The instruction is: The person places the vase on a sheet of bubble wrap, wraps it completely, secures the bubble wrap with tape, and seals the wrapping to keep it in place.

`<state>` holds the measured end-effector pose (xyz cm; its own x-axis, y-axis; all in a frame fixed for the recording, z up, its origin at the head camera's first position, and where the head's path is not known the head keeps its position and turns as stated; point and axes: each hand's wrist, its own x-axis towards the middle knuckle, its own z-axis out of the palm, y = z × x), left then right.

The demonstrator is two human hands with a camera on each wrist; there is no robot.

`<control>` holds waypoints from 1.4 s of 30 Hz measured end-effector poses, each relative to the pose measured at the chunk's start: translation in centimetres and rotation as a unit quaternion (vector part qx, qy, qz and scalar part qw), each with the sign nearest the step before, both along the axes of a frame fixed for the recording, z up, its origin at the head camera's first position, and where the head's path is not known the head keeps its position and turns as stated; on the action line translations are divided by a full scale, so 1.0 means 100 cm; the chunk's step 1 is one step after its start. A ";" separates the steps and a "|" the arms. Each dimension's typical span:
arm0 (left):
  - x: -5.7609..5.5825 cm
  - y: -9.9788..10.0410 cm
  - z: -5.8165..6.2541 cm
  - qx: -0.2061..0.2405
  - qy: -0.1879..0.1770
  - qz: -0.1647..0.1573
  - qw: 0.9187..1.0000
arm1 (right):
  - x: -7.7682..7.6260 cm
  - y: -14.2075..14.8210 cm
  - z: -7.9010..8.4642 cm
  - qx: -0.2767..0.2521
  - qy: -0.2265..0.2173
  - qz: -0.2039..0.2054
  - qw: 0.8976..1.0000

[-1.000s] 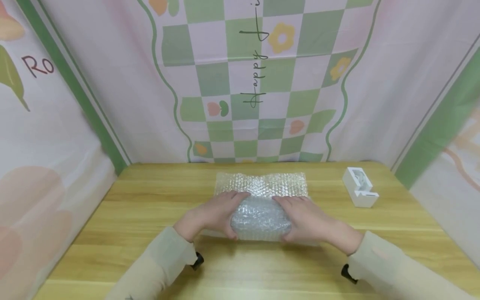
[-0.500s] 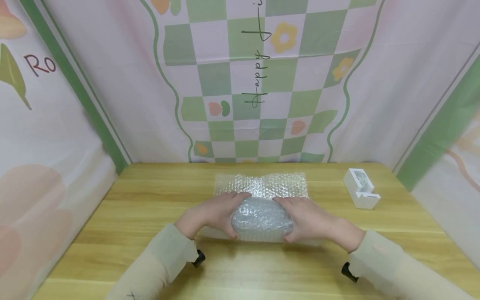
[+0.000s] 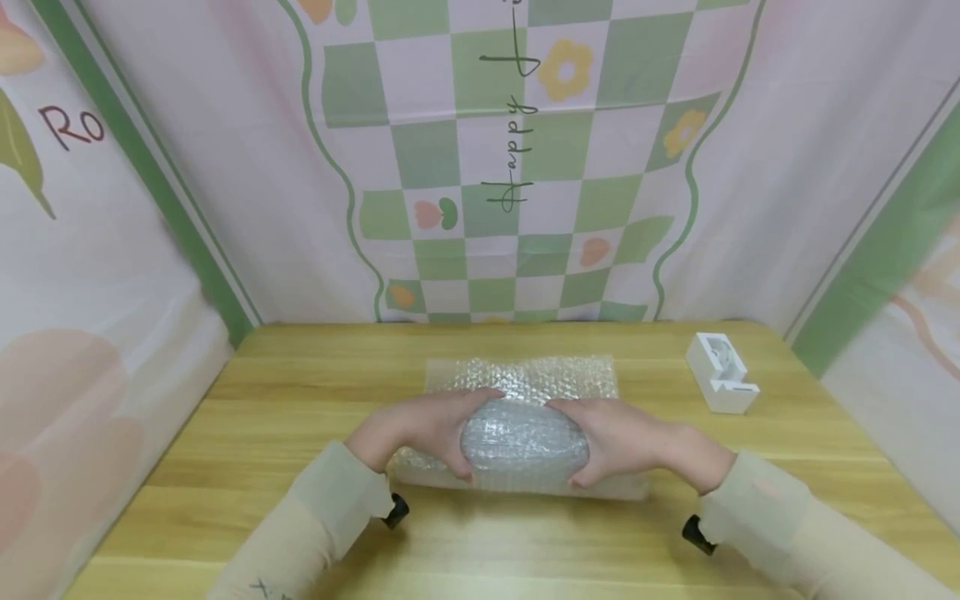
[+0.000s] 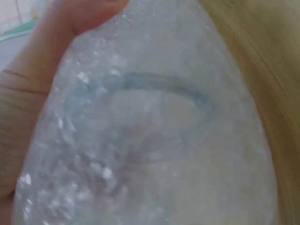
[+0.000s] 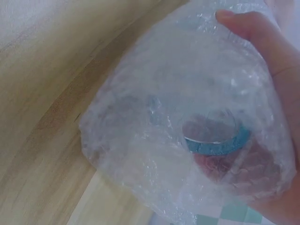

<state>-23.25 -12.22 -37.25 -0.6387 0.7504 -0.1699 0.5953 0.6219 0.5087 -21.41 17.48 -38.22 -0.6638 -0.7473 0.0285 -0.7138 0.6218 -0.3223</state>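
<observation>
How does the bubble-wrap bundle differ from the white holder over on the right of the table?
The bubble-wrap bundle is partly see-through and crinkled, while the white holder looks opaque and smooth. The bubble-wrap bundle looks rounded; the white holder is boxy. The left hand and right hand grip the bubble-wrap bundle; neither touches the white holder. Both are pale.

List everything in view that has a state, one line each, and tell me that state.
Bubble wrap roll: rolled round something, lying across the table.
Far end of the wrap: unrolled, spread beyond the hands.
Blue band: inside the roll, showing through its right end.
Left hand: gripping the roll's left end.
Right hand: gripping its right end.
White tape dispenser: upright, untouched.
</observation>
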 end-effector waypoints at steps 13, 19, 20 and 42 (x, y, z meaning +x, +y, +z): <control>0.002 -0.003 0.002 0.014 -0.086 0.025 0.996 | 0.000 0.003 0.006 0.013 -0.074 -0.004 0.997; -0.002 -0.003 0.000 -0.001 -0.078 0.022 0.997 | -0.007 0.003 0.006 0.007 -0.118 -0.003 0.993; -0.003 -0.003 0.000 -0.004 -0.078 0.023 0.997 | -0.008 0.003 0.007 0.007 -0.124 -0.003 0.992; 0.011 -0.003 0.014 -0.018 0.185 -0.038 0.982 | -0.018 0.007 0.008 -0.003 -0.182 0.002 0.983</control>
<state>-22.19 -12.55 -35.90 -0.6048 0.7956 0.0364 0.7802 0.5827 0.2278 -23.17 18.18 -37.47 -0.6276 -0.7508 -0.2061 -0.5535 0.6165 -0.5600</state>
